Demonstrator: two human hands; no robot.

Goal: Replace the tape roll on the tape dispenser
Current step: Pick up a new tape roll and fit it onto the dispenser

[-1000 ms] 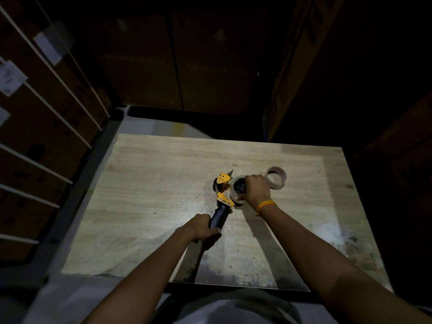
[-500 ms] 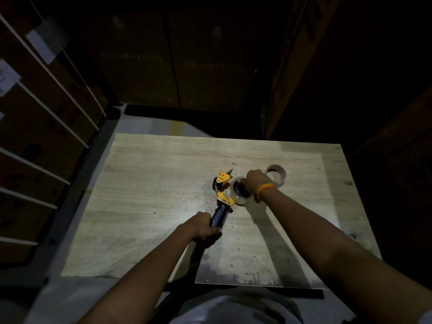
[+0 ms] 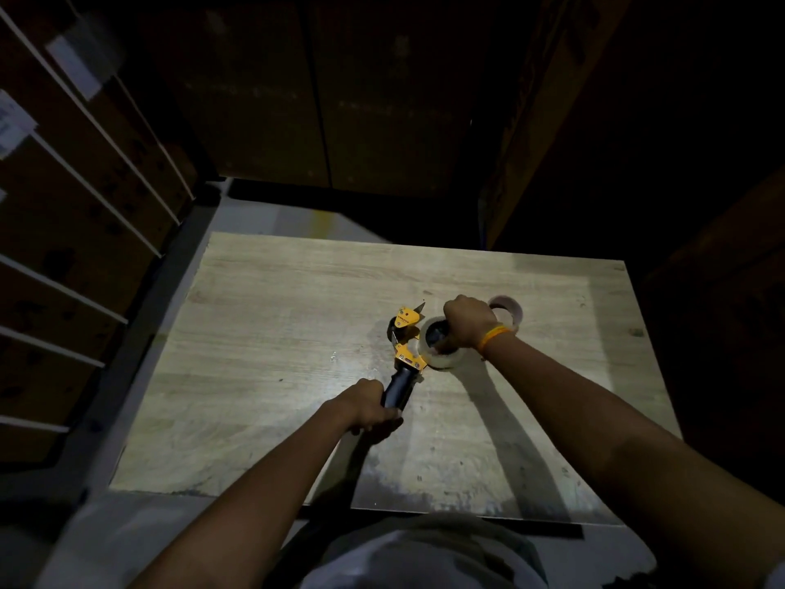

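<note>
Two hands on it, mid-frame: my left hand (image 3: 368, 405) clamps the tape dispenser (image 3: 405, 357) by its handle, its long axis running up-right, and my right hand (image 3: 467, 321) grips the tape roll (image 3: 441, 354) right of its head.

Head view, steeply down over table (image 3: 272, 316)

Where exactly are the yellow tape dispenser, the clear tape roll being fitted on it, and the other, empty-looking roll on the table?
Yellow and black tape dispenser (image 3: 407, 358): head view, on its yellow frame above the handle.
Clear tape roll (image 3: 444, 360): head view, on its near outer rim.
Brownish empty-looking roll (image 3: 513, 310): head view, on its right wall.
</note>
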